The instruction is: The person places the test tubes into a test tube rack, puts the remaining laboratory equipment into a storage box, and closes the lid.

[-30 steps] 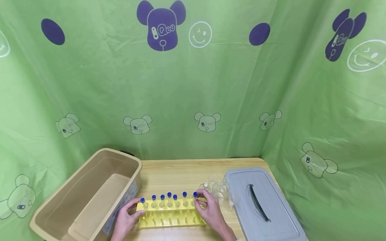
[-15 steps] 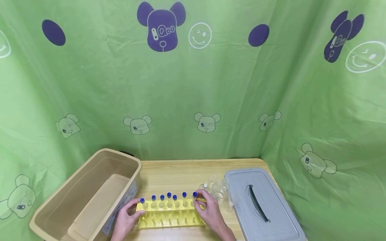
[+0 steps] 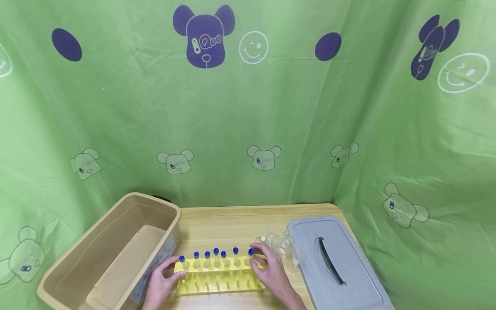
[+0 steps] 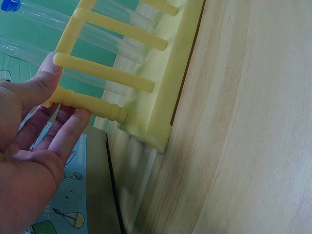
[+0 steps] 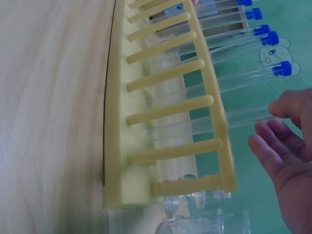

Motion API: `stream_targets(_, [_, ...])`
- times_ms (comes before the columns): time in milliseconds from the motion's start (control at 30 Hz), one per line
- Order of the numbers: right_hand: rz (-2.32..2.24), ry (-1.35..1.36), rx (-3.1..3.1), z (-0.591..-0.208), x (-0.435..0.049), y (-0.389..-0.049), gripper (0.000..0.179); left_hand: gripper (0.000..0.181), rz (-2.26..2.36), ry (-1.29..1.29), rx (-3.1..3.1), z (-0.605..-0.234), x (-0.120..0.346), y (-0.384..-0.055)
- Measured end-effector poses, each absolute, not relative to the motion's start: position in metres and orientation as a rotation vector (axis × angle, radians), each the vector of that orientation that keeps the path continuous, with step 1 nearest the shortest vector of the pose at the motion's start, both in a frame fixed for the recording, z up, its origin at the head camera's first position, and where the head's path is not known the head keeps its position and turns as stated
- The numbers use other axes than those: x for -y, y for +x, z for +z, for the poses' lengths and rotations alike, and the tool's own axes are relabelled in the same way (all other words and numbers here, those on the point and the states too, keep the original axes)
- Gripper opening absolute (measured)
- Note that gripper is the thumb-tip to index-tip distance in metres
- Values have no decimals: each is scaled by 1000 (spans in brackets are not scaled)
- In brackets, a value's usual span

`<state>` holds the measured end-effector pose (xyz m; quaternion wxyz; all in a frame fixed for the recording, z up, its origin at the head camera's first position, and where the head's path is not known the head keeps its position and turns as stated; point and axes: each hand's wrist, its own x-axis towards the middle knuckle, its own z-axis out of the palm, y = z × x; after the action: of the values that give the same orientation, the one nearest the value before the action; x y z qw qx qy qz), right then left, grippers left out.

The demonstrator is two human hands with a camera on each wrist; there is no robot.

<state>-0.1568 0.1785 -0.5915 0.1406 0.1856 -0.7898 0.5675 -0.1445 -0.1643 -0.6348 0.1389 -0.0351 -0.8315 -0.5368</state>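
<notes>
A yellow test tube rack (image 3: 217, 289) stands on the table, holding a row of clear test tubes with blue caps, such as the leftmost tube (image 3: 182, 259). My left hand (image 3: 158, 282) grips the rack's left end; in the left wrist view the thumb lies against its upper bar and the fingers touch the end post (image 4: 92, 105). At the other end, my right hand (image 3: 271, 272) pinches the rightmost test tube (image 5: 209, 122) near its top. That tube stands in the rack; in the right wrist view its cap is hidden by the thumb and fingers.
To the left is a large open tan bin (image 3: 116, 254) with a printed label on its side. Clear glassware (image 3: 283, 245) is clustered right of the rack, against a grey lid (image 3: 341, 262) with a dark handle. A green curtain (image 3: 217, 107) surrounds the wooden table (image 3: 217, 219).
The head view has shifted slightly. Both hands keep their places on the rack and on the rightmost test tube, with no clear movement of either.
</notes>
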Motion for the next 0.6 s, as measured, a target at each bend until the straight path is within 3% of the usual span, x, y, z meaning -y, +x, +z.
stream_targets(333, [1431,601,2294,-574,-195,-148,58,50,-1566,-64,2430,-633,162,-145])
stream_targets(600, [1024,474,2274,-568,-235,-149,53,50,-1583,-58,2413,-632,162,-144])
